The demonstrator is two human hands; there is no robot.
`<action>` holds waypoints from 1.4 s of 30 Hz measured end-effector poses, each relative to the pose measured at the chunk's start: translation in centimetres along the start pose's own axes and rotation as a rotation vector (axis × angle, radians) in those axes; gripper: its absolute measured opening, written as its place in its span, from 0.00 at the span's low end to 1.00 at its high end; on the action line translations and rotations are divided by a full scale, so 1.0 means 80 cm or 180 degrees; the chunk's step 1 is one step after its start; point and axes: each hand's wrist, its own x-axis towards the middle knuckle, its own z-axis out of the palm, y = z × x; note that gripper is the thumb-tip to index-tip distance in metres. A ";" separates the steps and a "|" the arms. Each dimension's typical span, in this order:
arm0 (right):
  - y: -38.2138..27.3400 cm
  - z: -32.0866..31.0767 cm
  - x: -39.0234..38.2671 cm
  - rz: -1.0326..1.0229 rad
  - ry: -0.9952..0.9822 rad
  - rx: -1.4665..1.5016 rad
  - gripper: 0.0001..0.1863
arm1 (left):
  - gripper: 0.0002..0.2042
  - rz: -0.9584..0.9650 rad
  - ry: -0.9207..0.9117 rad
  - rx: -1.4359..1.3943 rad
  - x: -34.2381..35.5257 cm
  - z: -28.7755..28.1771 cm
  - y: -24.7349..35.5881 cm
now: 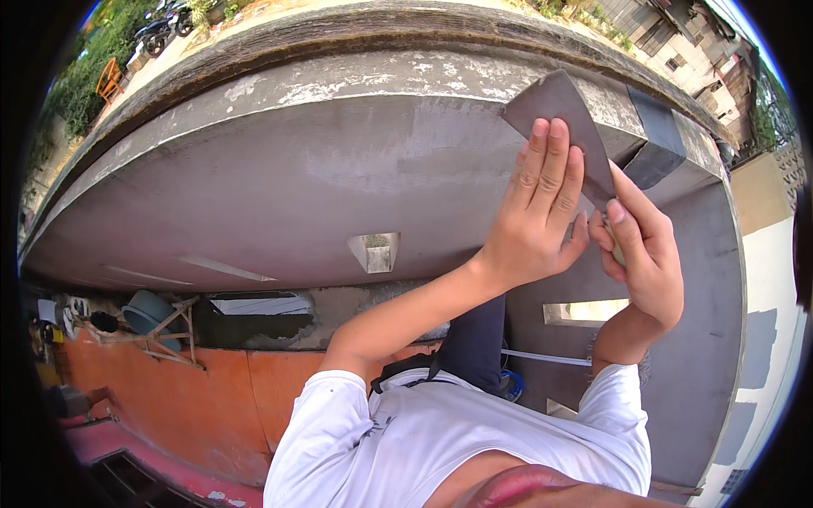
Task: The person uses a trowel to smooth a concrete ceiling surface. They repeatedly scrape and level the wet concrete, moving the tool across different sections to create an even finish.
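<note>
A broad grey metal scraper blade (567,110) is held up against the weathered top edge of the grey plastered wall (305,169). My left hand (529,212) has its fingers stretched out flat on the blade, thumb apart. My right hand (644,254) is closed round the scraper's pale handle, just below and right of the blade, with its index finger along the blade's side. Right of the blade, a dark band (660,161) crosses the wall's rim.
Below, an orange surface (186,389) holds the lower left, near a blue-grey basin (148,317) and a wooden frame (182,351). A grey side wall (686,356) with openings stands at right. Motorbikes (157,34) and an orange chair (110,80) are beyond the wall.
</note>
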 end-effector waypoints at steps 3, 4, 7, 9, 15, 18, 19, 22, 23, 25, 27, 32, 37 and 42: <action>-0.006 0.037 0.033 -0.0293 -0.0390 0.0142 0.24 | 0.37 -0.0029 0.0293 0.0577 0.002 -0.028 -0.018; -0.010 0.047 0.039 -0.0437 -0.0517 0.0122 0.24 | 0.37 -0.0005 0.0383 0.0759 0.006 -0.039 -0.025; -0.010 0.083 0.043 -0.0635 -0.0658 0.0179 0.23 | 0.36 0.0026 0.0459 0.1055 0.003 -0.068 -0.041; -0.003 0.108 0.041 -0.0688 -0.0715 0.0335 0.22 | 0.31 -0.0065 0.0395 0.1079 -0.014 -0.096 -0.053; 0.081 0.191 0.021 0.0071 -0.1183 0.0859 0.09 | 0.21 -0.1274 -0.0482 0.0940 -0.120 -0.200 -0.035; 0.137 0.228 0.000 0.0274 -0.1343 0.0558 0.11 | 0.16 -0.3115 0.0406 -0.0252 -0.195 -0.231 -0.010; 0.158 0.243 -0.015 0.0310 -0.1484 0.0444 0.11 | 0.16 -0.3600 0.0789 -0.0569 -0.225 -0.238 -0.001; 0.207 0.278 -0.065 0.0486 -0.2018 -0.0047 0.12 | 0.17 -0.4872 0.1034 -0.1264 -0.317 -0.265 0.005; 0.215 0.284 -0.079 0.0720 -0.2073 -0.0067 0.13 | 0.19 -0.5197 0.0471 -0.1306 -0.336 -0.283 0.005; 0.229 0.290 -0.103 0.1147 -0.2208 -0.0103 0.13 | 0.22 -0.5502 0.0103 -0.1771 -0.374 -0.304 0.008; 0.249 0.295 -0.117 0.1052 -0.2260 -0.0366 0.13 | 0.23 -0.5787 0.0121 -0.1993 -0.393 -0.312 0.017; 0.264 0.308 -0.140 0.0685 -0.2507 -0.1027 0.16 | 0.30 -0.6120 0.0660 -0.1709 -0.413 -0.357 0.023; 0.241 0.329 -0.147 0.0740 -0.2844 -0.1500 0.31 | 0.33 -0.5308 0.0709 -0.1607 -0.419 -0.395 0.034; 0.205 0.348 -0.150 0.0496 -0.3095 -0.0864 0.33 | 0.36 -0.5101 0.0276 -0.1669 -0.394 -0.380 0.069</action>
